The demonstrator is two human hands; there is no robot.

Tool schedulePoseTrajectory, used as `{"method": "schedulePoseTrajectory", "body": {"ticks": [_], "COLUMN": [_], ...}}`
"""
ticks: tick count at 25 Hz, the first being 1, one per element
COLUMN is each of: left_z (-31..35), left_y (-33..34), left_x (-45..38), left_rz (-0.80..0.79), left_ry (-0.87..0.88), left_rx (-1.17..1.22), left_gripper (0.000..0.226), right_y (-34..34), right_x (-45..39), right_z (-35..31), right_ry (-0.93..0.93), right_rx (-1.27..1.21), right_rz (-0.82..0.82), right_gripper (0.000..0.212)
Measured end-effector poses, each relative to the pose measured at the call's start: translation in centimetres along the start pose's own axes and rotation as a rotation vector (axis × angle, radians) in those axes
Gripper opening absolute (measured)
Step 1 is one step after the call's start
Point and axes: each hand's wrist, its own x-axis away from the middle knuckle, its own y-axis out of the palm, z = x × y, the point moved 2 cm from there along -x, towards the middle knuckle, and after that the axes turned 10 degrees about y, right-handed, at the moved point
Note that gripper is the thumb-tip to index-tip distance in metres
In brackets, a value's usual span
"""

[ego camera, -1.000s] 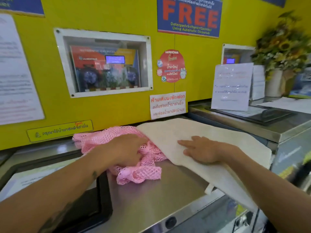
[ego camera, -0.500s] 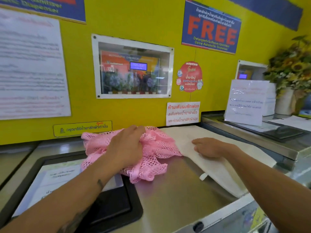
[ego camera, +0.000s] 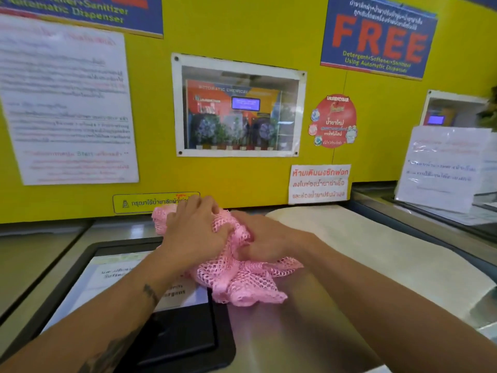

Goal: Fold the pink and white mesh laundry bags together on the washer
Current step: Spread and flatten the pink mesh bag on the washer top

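Note:
A crumpled pink mesh laundry bag (ego camera: 242,284) lies bunched on the steel washer top (ego camera: 309,335), partly over the black lid. My left hand (ego camera: 196,227) grips the bunch from above at its far left. My right hand (ego camera: 266,239) has its fingers curled into the pink mesh just to the right. The white mesh bag (ego camera: 376,254) lies spread flat on the right of the washer top, its near edge hanging toward the front. Neither hand touches it.
A black-framed lid (ego camera: 172,343) with a paper label takes the left of the washer top. The yellow wall (ego camera: 242,28) with posters and a dispenser window stands close behind. A neighbouring machine with a standing paper sign (ego camera: 441,168) is at the right.
My right hand has left the white bag and moved left into the pink bag. My left hand has pulled the pink bunch up and clear of the white bag.

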Motion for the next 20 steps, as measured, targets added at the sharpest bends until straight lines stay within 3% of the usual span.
{"method": "schedulePoseTrajectory", "body": {"ticks": [3,4,7,9,10,12,14,17,18,20], "left_z": [-0.2,-0.1,0.2,0.2,0.2,0.5,0.8,0.9,1.1,1.4], "left_y": [0.1,-0.2,-0.2,0.5,1.0,2.1,2.5,2.2,2.1,1.9], "left_x": [0.2,0.1,-0.1,-0.1,0.0,0.5,0.8,0.0,-0.2,-0.3], "left_rz": [-0.039,0.001,0.077,-0.062,-0.176,-0.436,-0.57,-0.433,-0.381,-0.243], "left_ry": [-0.013,0.003,0.02,-0.041,-0.057,-0.002,0.079,0.094,0.104,0.132], "left_rx": [-0.044,-0.043,-0.039,0.025,0.06,0.001,-0.085,-0.061,-0.069,-0.046], "left_gripper": [0.033,0.032,0.04,0.062,0.073,0.082,0.08,0.058,0.05,0.041], "right_y": [-1.7,-3.2,-9.0,-12.0,-12.9,-13.9,-13.5,-10.0,-8.1,-4.8], "right_x": [-0.6,-0.4,0.7,0.9,0.8,1.2,2.0,2.3,2.2,1.6], "right_z": [0.5,0.8,2.3,4.6,6.1,8.6,9.9,9.4,8.9,9.4], "right_ry": [-0.046,-0.059,-0.06,0.02,0.102,0.335,0.455,0.341,0.292,0.2], "right_rx": [-0.139,-0.185,-0.394,-0.54,-0.479,-0.016,0.331,-0.069,-0.11,0.06], "right_rz": [0.003,0.029,0.364,0.603,0.65,0.517,0.343,0.047,-0.059,-0.058], "right_gripper": [0.018,0.01,0.009,0.012,0.016,0.027,0.043,0.073,0.073,0.042]}}
